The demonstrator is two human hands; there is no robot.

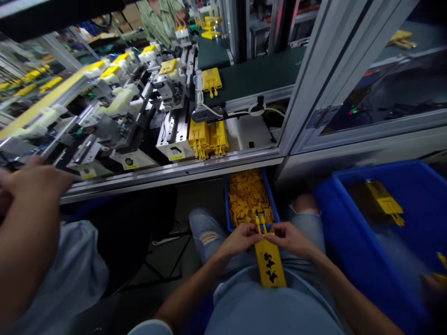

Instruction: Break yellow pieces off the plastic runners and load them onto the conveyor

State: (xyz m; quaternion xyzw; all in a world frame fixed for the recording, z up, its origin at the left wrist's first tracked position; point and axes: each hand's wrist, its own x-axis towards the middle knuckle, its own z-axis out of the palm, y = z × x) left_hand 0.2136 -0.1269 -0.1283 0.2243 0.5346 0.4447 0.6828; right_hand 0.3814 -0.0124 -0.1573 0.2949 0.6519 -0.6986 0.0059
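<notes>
- Case (270,261): yellow, flat, dark print on its face; I have it low in the middle of view, in front of the shirt, between both hands.
- Left hand (245,236): thumb and fingers pinched on the cable end of the case, left corner.
- Right hand (288,238): clamped likewise on the right corner; I cannot tell if its fingertips press the case or the cable roots.
- Cables (258,224): 2, short, yellow, pointing away from the shirt; plugs overlap the bin in my view.
- Bin (271,195): blue, just beyond the hands, between the knees, filled with small yellow pieces (247,190).
- Stacks (199,132): 2, yellow, side by side inside the machine's near edge, cable ends toward me.
- Belt (260,77): dark green, 1 yellow unit (211,79) near its left end.
- Crate (335,209): blue, at right, a yellow piece (386,200) inside; lower contents blurred.
- Co-worker's arm (30,228): far left, hand blurred; I cannot read its grip.
- Person in green (157,21): at the back, beyond the machine.
</notes>
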